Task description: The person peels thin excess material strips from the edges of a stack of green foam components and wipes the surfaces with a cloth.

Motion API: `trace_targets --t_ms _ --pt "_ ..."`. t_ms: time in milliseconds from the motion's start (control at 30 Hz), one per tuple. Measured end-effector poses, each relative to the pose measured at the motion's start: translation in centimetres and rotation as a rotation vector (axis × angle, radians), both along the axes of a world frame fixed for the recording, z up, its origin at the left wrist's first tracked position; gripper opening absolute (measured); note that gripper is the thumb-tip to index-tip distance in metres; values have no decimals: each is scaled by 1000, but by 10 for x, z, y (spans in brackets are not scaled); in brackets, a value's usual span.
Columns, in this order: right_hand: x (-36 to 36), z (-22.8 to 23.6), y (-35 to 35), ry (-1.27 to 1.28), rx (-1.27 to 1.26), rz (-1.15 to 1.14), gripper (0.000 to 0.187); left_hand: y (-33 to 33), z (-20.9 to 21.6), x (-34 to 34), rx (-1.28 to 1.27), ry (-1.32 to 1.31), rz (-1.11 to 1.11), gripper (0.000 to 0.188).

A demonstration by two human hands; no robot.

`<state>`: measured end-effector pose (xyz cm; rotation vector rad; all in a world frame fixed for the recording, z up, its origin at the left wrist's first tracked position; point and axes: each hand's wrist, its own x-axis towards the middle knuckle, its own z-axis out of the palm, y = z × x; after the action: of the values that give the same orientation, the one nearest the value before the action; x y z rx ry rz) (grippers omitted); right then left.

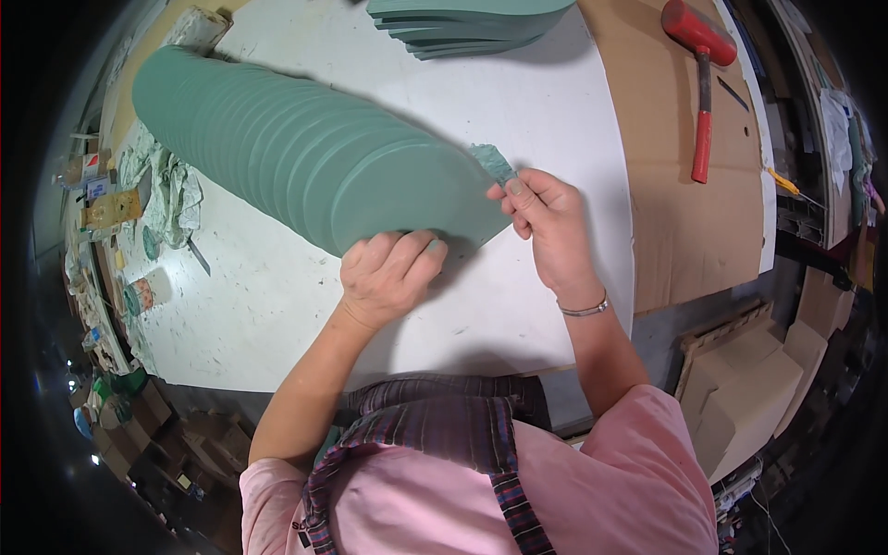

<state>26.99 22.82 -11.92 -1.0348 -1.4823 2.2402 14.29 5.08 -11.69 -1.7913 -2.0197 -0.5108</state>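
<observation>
A long row of overlapping green rounded sheets (388, 180) slants across the white tabletop from the far left toward me. My left hand (392, 273) is closed with curled fingers over the near edge of the frontmost sheet; its fingertips are hidden. At that sheet's right edge, my right hand (548, 217) pinches a small crumpled green piece (493, 163) between thumb and fingers. Whether this piece is cloth or a thin scrap I cannot tell. The sheet's lower right corner reaches under my right hand.
More green sheets (472, 26) lie stacked at the far edge. A red-headed mallet (700, 83) rests on brown cardboard (661, 231) at right, near a yellow-handled tool (784, 181). Stained cloths (171, 190), a thin blade (199, 258) and a smeared cup (150, 290) are at left.
</observation>
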Motion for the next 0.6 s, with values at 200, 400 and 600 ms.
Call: trace_targets --t_ms 200,400,600 --pt "-3 -12 16 33 147 70 22 -1 -4 1 2 53 18 14" --pt "-5 -9 23 17 234 78 19 0 -7 2 -6 77 24 15" --pt "-10 -12 23 7 381 94 16 0 -7 3 5 80 33 14"
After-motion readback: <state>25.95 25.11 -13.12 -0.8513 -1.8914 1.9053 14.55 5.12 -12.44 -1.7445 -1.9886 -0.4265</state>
